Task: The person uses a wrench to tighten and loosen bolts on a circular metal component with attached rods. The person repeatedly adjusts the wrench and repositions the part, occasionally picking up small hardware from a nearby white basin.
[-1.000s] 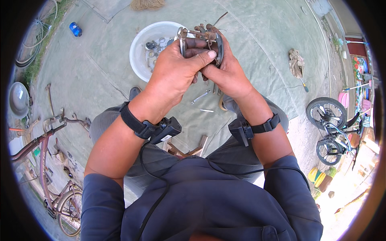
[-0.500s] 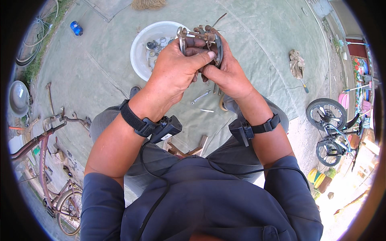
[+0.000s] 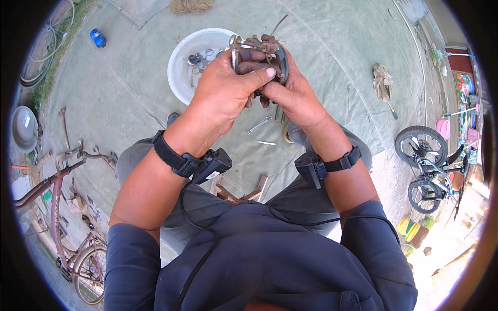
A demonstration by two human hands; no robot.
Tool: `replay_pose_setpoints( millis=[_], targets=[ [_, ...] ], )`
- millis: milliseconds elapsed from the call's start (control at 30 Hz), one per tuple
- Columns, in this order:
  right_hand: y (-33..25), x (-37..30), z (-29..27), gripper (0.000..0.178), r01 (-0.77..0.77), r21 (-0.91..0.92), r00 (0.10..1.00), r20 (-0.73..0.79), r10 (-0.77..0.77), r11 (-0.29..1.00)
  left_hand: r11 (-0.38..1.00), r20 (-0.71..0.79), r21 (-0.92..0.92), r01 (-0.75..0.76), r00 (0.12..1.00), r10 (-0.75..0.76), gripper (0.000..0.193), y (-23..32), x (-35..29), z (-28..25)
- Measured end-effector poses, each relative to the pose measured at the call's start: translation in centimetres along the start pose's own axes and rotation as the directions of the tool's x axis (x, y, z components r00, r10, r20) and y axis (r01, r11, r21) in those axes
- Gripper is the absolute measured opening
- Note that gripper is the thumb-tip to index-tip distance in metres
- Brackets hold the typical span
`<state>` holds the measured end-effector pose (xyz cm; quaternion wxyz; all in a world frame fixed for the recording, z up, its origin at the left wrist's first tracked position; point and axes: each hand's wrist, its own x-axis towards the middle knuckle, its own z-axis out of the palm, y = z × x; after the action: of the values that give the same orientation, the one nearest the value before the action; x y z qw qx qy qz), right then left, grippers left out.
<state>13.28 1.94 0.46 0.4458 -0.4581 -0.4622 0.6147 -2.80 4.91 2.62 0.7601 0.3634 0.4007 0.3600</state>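
Observation:
My left hand [image 3: 220,88] is closed around a shiny wrench [image 3: 235,56], its head up by the end of a long bolt [image 3: 251,45]. That bolt runs into a rusty metal part [image 3: 270,47] with a dark curved band [image 3: 283,59] and a thin wire sticking up. The part sits in my closed right hand [image 3: 296,98], which grips it from the right side. Both thumbs come close together at its lower edge. My fingers hide much of the part's middle and underside. Beyond my left hand, a white basin [image 3: 176,72] holds small metal parts [image 3: 196,61].
A small wrench [image 3: 259,125] and a short metal piece [image 3: 267,143] lie on the green ground sheet [image 3: 332,62] between my feet. A rag [image 3: 382,83] and screwdriver [image 3: 394,112] lie right. An old bicycle [image 3: 57,207] is at left, a small one [image 3: 426,168] at right.
The rusty part has tilted very slightly, its wire tip shifting a little up and left. Both hands keep their grip in nearly the same place.

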Motion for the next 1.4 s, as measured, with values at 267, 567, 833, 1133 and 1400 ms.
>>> replay_pose_setpoints(
  millis=[267, 567, 833, 1133, 1400],
  targets=[
    [-0.3, -0.2, -0.4, 0.073, -0.06, 0.099, 0.998, 0.035, 0.057, 0.993, 1.0, 0.031, 0.01, -0.015, 0.999, 0.014, 0.029, 0.5, -0.3, -0.4],
    [-1.6, -0.4, -1.1, 0.055, -0.125, 0.119, 0.991, 0.067, 0.118, 0.985, 0.966, -0.118, 0.217, -0.141, 0.979, 0.169, 0.03, 1.7, 0.2, -2.3],
    [-1.8, -1.0, -1.4, 0.057, -0.12, -0.016, 0.992, 0.04, 0.12, 0.993, 0.804, -0.119, 0.559, -0.203, 0.94, 0.32, 0.037, 3.0, 0.8, -4.3],
    [-1.6, -1.3, -2.4, 0.054, -0.111, -0.08, 0.993, 0.041, 0.114, 0.991, 0.5, 0.148, 0.794, -0.345, 0.908, 0.391, 0.032, 4.0, 0.9, -6.7],
    [-2.5, -1.4, -2.7, 0.055, -0.167, -0.129, 0.981, 0.08, 0.178, 0.977, 0.12, 0.521, 0.772, -0.624, 0.729, 0.444, 0.023, 4.2, 0.3, -5.9]
  ],
)
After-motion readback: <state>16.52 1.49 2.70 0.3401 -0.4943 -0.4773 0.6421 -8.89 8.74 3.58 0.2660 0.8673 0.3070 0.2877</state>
